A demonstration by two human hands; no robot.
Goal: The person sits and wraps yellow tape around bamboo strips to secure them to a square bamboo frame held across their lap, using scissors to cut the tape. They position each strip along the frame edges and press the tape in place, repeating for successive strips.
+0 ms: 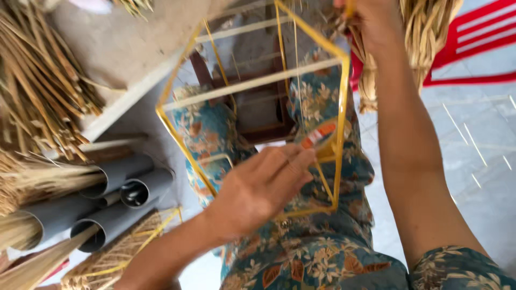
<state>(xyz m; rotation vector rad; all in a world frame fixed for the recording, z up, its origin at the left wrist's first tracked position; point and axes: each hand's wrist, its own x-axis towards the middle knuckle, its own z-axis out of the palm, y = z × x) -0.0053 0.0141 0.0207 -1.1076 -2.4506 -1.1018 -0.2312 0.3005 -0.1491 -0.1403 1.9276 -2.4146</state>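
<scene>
The yellow frame (252, 113), a cage of thin strips, hangs in the middle of the view above the person's patterned lap. The right hand (371, 21) at 1 o'clock is closed around its top corner, beside a straw bundle (424, 37). The left hand (258, 190) at 6 o'clock pinches a small orange tube (318, 136) against the lower strips. The frame looks light, springy and easily bent, so it is best held at its joined corners. 3 grey pipes (115, 196) lie at 8 o'clock.

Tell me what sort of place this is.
Probably a home craft workshop for weaving or broom making. Bundles of dried straw are stacked at the side, grey plastic pipes lie on the floor, and the left hand steadies a yellow strip frame.
</scene>
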